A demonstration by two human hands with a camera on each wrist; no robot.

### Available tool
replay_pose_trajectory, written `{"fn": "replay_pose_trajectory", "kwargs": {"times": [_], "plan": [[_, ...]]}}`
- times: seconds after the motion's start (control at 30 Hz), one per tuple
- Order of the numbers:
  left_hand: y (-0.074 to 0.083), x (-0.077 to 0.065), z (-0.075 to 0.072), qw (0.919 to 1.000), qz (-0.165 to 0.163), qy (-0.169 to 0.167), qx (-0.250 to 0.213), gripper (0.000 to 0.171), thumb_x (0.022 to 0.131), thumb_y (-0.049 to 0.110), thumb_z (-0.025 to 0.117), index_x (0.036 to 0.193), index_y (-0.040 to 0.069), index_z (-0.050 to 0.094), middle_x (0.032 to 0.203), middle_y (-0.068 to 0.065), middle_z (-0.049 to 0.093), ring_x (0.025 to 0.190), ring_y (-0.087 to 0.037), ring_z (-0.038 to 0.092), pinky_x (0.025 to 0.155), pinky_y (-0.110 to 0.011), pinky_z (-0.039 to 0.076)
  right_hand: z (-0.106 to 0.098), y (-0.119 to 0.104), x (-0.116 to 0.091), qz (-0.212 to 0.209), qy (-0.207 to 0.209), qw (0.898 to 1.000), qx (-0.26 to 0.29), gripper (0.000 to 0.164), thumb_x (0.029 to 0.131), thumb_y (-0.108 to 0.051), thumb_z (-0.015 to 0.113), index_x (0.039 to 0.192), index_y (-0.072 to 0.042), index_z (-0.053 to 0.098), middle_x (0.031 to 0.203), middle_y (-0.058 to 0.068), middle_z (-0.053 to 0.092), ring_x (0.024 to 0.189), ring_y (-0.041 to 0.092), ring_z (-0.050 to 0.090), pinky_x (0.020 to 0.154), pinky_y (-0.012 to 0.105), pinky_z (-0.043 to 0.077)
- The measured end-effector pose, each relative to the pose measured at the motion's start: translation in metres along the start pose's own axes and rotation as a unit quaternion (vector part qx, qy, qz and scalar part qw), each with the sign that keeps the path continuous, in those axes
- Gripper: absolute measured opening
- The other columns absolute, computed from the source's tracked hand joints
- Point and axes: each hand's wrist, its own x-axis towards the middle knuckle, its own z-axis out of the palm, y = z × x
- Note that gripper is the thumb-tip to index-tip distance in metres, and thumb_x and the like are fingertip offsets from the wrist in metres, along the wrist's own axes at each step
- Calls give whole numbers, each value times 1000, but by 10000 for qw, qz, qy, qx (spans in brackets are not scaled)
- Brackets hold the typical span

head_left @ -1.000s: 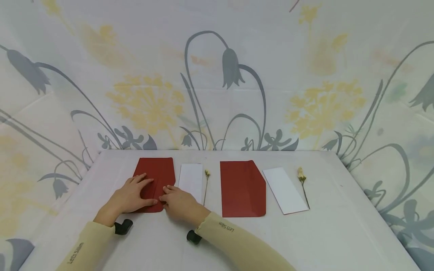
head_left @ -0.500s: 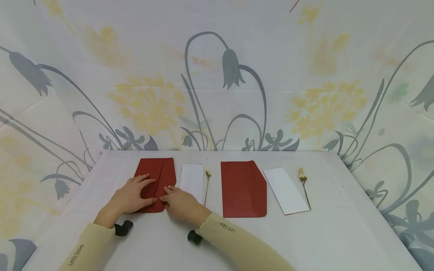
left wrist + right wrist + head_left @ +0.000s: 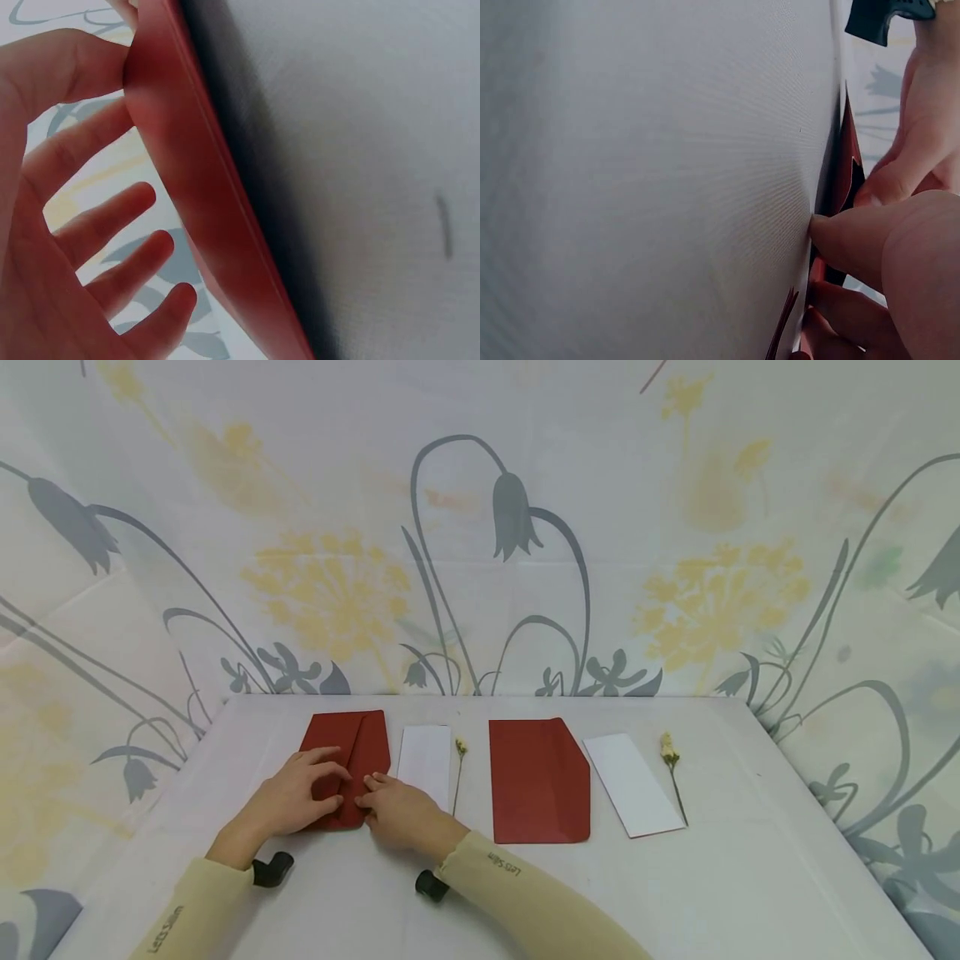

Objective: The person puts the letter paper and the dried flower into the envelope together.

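Observation:
A red envelope (image 3: 337,732) lies at the left of the table, a crease or raised edge running down its middle. Over its lower left part is my left hand (image 3: 296,789), fingers bent. The left wrist view shows that hand's thumb (image 3: 90,64) and index finger meeting at the red paper's edge, the other fingers spread apart from it. At the envelope's lower right edge, my right hand (image 3: 405,810) holds the paper between thumb (image 3: 847,232) and fingers. The inside of the envelope is hidden.
Right of the hands lie a white card (image 3: 425,752), a small dried flower (image 3: 460,747), a second red envelope (image 3: 536,781), another white card (image 3: 633,785) and a second dried flower (image 3: 669,752). A floral cloth (image 3: 622,610) hangs behind the white table (image 3: 735,877).
My left fingers have curled more and drawn slightly left. The envelope's middle edge has risen and shows more clearly up to the top. The right hand has stayed in place.

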Motion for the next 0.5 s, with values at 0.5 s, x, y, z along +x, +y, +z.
{"fn": "replay_pose_trajectory", "kwargs": {"times": [0.5], "plan": [[6,-1,5,9989,18,-246,392,24,81,28,82,97,21,65,147,-22,44,131,-51,37,73,-65,53,1,3,1,-12,-151,9998,112,36,99,-24,62,134,-22,64,152,-1,45,142,9,35,110,21,32]]}}
